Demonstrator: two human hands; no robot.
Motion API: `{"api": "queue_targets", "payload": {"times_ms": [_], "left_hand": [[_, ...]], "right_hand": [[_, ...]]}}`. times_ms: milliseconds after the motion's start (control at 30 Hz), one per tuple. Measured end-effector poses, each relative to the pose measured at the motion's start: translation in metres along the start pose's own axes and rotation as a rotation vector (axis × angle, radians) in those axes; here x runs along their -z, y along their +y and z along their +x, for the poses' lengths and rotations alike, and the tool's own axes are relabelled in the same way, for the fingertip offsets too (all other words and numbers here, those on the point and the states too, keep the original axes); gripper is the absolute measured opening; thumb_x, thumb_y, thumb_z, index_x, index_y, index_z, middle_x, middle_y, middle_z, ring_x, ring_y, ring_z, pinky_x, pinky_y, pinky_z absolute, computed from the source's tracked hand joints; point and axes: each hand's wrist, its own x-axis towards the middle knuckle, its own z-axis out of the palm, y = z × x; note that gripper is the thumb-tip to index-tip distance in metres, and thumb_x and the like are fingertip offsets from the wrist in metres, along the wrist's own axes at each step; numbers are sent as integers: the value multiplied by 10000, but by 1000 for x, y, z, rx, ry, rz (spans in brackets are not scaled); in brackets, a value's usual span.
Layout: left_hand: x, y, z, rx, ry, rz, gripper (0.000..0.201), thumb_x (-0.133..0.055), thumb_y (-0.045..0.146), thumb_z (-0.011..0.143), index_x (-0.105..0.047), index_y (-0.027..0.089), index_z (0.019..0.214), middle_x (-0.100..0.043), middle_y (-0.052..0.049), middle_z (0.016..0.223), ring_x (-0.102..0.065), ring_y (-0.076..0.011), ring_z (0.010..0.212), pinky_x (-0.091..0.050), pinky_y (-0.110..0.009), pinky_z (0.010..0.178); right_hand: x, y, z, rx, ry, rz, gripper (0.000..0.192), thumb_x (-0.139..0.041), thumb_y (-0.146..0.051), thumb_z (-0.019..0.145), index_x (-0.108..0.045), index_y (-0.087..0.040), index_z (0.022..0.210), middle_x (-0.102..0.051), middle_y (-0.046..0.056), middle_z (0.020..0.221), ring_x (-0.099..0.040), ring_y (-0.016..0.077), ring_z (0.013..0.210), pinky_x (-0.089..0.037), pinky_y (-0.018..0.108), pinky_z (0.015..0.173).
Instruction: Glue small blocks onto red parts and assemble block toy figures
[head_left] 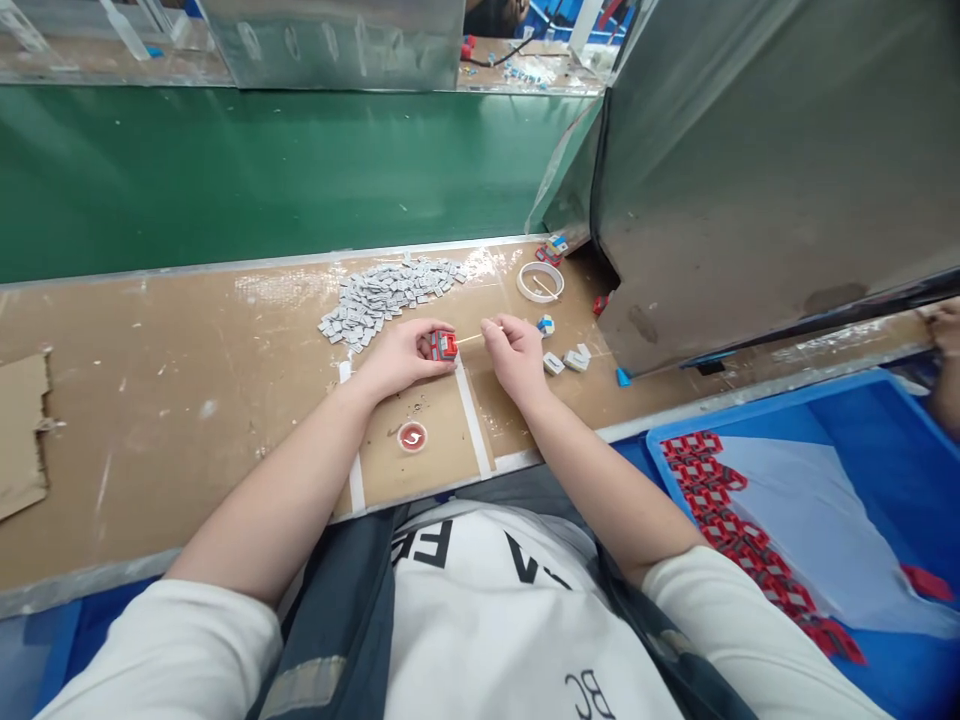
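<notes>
Red part [445, 346] pinched in left fingers [424, 352] (right fingers [496, 330] pinch stick [471, 339]).

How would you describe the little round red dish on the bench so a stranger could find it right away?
Start at the brown workbench and find the rectangle marked off by white tape strips in front of the person. The round red dish lies inside that rectangle, nearer the person than the left hand. It is the only round red thing there, with a white smear inside.

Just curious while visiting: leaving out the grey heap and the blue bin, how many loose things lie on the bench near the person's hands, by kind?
Tape roll: 1
Small red dish: 1
Small white blocks: 3
Small blue-and-white part: 1
Total: 6
</notes>
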Motion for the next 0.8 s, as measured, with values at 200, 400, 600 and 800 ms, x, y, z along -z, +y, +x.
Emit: {"api": "queue_targets", "payload": {"times_ms": [200,400,600,800], "left_hand": [[-1,3,0,-35,6,58,549,-909,389,686,-762,207,1182,-709,-18,859,-608,-188,715,-472,-294,639],[-1,7,-2,-77,30,163,522,-877,383,713,-755,208,1189,-725,-36,1006,-628,-190,788,-495,-300,710],[-2,6,-1,-53,24,120,530,-854,368,723,-736,187,1207,-722,-49,1036,-643,-188,808,-526,-306,744],[-4,9,-1,-60,-16,92,505,-839,323,739,-726,195,1214,-733,-32,1017,-659,-185,822,-551,-296,770]], "right_hand": [[-4,6,-2,52,2,-136,474,-528,-486,991,-288,-242,663,-296,-43,625,-317,131,622,-265,303,615],[-3,7,-5,160,-37,-303,390,-507,-352,997,-308,-241,681,-358,-36,636,-373,141,626,-264,323,650],[-5,6,-6,156,-100,-259,389,-510,-321,992,-305,-240,671,-341,-39,627,-358,138,619,-261,318,636],[-6,6,-4,189,-77,-262,392,-494,-393,1052,-358,-240,717,-407,-25,681,-405,150,671,-306,315,680]]}}
